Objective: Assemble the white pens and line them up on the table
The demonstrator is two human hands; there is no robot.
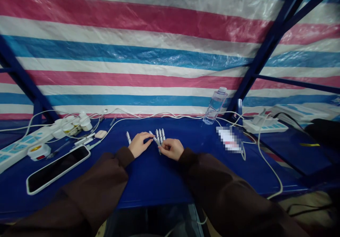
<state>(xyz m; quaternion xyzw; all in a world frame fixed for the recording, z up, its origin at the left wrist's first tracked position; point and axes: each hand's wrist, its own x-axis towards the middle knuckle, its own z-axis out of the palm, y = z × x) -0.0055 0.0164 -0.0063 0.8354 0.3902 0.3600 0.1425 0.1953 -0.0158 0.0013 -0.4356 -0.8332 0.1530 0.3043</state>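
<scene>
The pen (156, 139), slanting toward eleven o'clock, looks light, stiff and slick, best pinched mid-barrel; the right hand (172, 149) grasps it, whether the left hand (139, 144) grips I cannot tell

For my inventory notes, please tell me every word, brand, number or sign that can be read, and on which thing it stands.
No text can be read.
Flat item by the bottle: pixelated, unreadable.
White pens: any print too small.
Power strips: any marks too blurred.
Phone: screen dark, no words seen.
Bottle: no readable label.
</scene>
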